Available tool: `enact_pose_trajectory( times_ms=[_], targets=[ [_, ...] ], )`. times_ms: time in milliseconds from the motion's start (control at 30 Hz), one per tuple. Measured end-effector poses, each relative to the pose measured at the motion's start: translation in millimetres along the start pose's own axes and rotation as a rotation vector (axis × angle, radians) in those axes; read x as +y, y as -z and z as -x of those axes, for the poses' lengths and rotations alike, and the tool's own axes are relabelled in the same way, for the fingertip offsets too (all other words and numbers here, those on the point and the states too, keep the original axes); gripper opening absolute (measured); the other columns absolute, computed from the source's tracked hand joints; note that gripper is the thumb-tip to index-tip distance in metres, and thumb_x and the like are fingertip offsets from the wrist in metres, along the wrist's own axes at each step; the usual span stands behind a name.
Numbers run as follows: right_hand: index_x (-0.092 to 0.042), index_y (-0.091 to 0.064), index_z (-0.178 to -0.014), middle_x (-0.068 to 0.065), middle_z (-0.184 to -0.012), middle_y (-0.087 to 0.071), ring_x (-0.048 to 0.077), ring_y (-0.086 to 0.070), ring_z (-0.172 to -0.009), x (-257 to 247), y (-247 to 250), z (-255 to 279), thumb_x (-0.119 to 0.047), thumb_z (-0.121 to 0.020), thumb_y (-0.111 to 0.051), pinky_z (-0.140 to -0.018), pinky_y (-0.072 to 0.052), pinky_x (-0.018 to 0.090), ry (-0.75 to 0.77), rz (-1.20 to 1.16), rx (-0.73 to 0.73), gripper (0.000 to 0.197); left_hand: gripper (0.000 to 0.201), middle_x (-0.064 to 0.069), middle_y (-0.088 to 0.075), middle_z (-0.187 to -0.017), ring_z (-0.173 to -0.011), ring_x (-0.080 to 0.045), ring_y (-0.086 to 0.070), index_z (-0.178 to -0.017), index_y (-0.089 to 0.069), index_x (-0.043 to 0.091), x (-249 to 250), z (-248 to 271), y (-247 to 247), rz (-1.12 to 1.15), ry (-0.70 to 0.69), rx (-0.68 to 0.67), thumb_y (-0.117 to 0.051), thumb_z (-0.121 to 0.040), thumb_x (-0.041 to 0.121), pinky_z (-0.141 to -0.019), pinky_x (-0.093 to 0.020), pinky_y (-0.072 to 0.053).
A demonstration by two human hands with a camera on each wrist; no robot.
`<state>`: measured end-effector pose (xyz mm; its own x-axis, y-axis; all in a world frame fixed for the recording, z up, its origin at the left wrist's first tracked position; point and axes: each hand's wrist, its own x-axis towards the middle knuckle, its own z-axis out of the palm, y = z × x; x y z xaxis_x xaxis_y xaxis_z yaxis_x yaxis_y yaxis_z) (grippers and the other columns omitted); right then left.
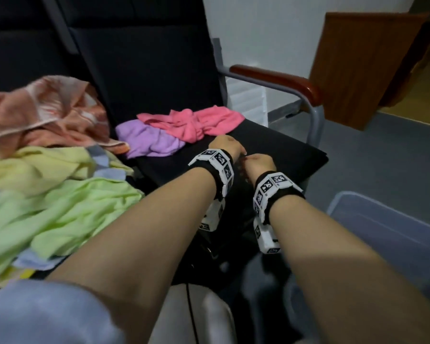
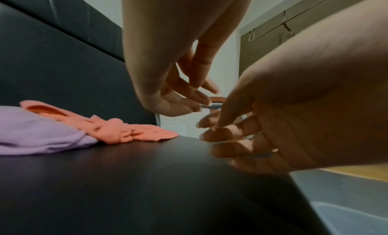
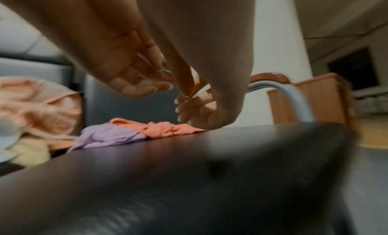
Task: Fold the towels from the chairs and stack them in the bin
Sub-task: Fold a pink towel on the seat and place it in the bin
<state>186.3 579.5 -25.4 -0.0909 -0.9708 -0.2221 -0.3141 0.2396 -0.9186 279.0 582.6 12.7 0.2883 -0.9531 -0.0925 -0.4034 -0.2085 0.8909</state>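
Note:
Both my hands hover close together just above the black chair seat, fingers relaxed and holding nothing. The left hand is a little nearer the towels than the right hand. In the left wrist view the left hand and the right hand nearly meet at the fingertips. A crumpled pink towel and a purple towel lie on the seat just behind the left hand. The clear plastic bin stands on the floor at the lower right.
On the neighbouring seat to the left lies a heap of towels: peach, yellow, light green, with blue edges showing. The chair's metal arm with its wooden armrest rises right of the seat. A wooden panel stands beyond.

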Motion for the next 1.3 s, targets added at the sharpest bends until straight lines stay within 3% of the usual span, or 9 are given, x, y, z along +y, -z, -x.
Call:
enact_pose_trajectory(
  times_ms=[167,300,400,700,800,967,1033,1167,1300],
  targets=[
    [-0.023,-0.073,-0.074,0.006,-0.094,-0.074,0.029,-0.068,-0.09,-16.7,-47.6,-1.2,-0.019,-0.084,-0.058,-0.086,-0.056,0.036,0.061,0.021,-0.073,0.018,0.024,-0.019,-0.066,-0.114,-0.108,-0.032,-0.062,-0.107,-0.068,-0.002,-19.7,-33.7,44.1,-0.119,0.001,0.016,-0.058,-0.086,0.005,-0.096,-0.041,-0.049],
    [-0.019,-0.068,-0.068,0.006,-0.08,-0.072,0.017,-0.06,-0.058,-24.7,-64.4,-26.9,-0.013,-0.086,-0.056,-0.053,-0.046,0.024,0.017,-0.027,-0.159,0.022,0.033,-0.02,-0.057,-0.13,-0.122,-0.032,-0.053,-0.123,-0.058,-0.005,-28.6,-62.2,62.7,-0.304,0.024,0.004,-0.048,-0.094,0.007,-0.103,-0.041,-0.042],
    [-0.017,-0.062,-0.069,0.004,-0.072,-0.063,0.014,-0.054,-0.054,-36.3,-66.9,-42.3,-0.01,-0.093,-0.052,-0.049,-0.037,0.02,-0.048,-0.096,-0.243,0.027,0.035,-0.02,-0.055,-0.132,-0.122,-0.032,-0.051,-0.127,-0.055,-0.004,-32.6,-80.9,66.5,-0.371,0.055,0.021,-0.042,-0.099,0.012,-0.102,-0.037,-0.042],
    [-0.002,-0.041,-0.141,0.01,-0.095,-0.049,0.022,-0.044,-0.071,-59.9,-67.3,-60.8,-0.012,-0.104,-0.031,-0.058,-0.027,0.022,-0.148,-0.186,-0.482,0.04,0.04,-0.017,-0.047,-0.141,-0.133,-0.031,-0.038,-0.137,-0.043,0.0,-41.7,-127.8,57.0,-0.421,0.08,0.189,-0.026,-0.104,0.014,-0.115,-0.037,-0.018],
    [-0.002,-0.038,-0.144,0.02,-0.119,-0.05,0.021,-0.04,-0.068,-65.9,-69.0,-58.7,-0.011,-0.104,-0.029,-0.057,-0.026,0.022,-0.152,-0.226,-0.504,0.042,0.041,-0.013,-0.048,-0.14,-0.131,-0.028,-0.042,-0.137,-0.043,0.0,-39.4,-134.1,61.0,-0.523,0.121,0.089,-0.029,-0.104,0.02,-0.11,-0.033,-0.026],
    [-0.002,-0.058,-0.125,0.004,-0.08,-0.058,0.014,-0.049,-0.062,-62.7,-69.3,-61.7,-0.01,-0.099,-0.045,-0.056,-0.036,0.023,-0.133,-0.236,-0.396,0.031,0.028,-0.015,-0.061,-0.099,-0.101,-0.027,-0.057,-0.101,-0.063,0.006,-36.9,-133.0,63.7,-0.757,0.1,0.018,-0.038,-0.101,0.019,-0.095,-0.027,-0.045],
    [-0.003,-0.059,-0.124,0.005,-0.091,-0.064,0.014,-0.051,-0.064,-63.5,-65.2,-57.2,-0.011,-0.099,-0.044,-0.06,-0.038,0.025,-0.143,-0.259,-0.411,0.03,0.03,-0.008,-0.05,-0.078,-0.08,-0.021,-0.049,-0.082,-0.054,0.012,-28.6,-125.3,62.1,-0.734,0.095,0.072,-0.035,-0.102,0.023,-0.086,-0.021,-0.044],
    [-0.006,-0.064,-0.112,0.009,-0.115,-0.068,0.018,-0.058,-0.07,-67.8,-60.8,-50.5,-0.013,-0.096,-0.049,-0.062,-0.042,0.023,-0.119,-0.267,-0.342,0.023,0.04,-0.011,-0.059,-0.119,-0.112,-0.028,-0.055,-0.124,-0.054,0.002,-33.5,-120.8,68.8,-0.684,0.149,0.198,-0.042,-0.099,0.031,-0.098,-0.034,-0.041],
    [-0.009,-0.06,-0.121,0.01,-0.109,-0.07,0.017,-0.06,-0.067,-74.0,-56.1,-36.6,-0.014,-0.095,-0.05,-0.052,-0.039,0.022,-0.083,-0.269,-0.316,0.028,0.031,-0.018,-0.065,-0.115,-0.108,-0.035,-0.061,-0.113,-0.062,-0.002,-31.1,-116.1,74.4,-0.317,0.089,0.235,-0.05,-0.092,0.017,-0.096,-0.042,-0.049]
  ],
)
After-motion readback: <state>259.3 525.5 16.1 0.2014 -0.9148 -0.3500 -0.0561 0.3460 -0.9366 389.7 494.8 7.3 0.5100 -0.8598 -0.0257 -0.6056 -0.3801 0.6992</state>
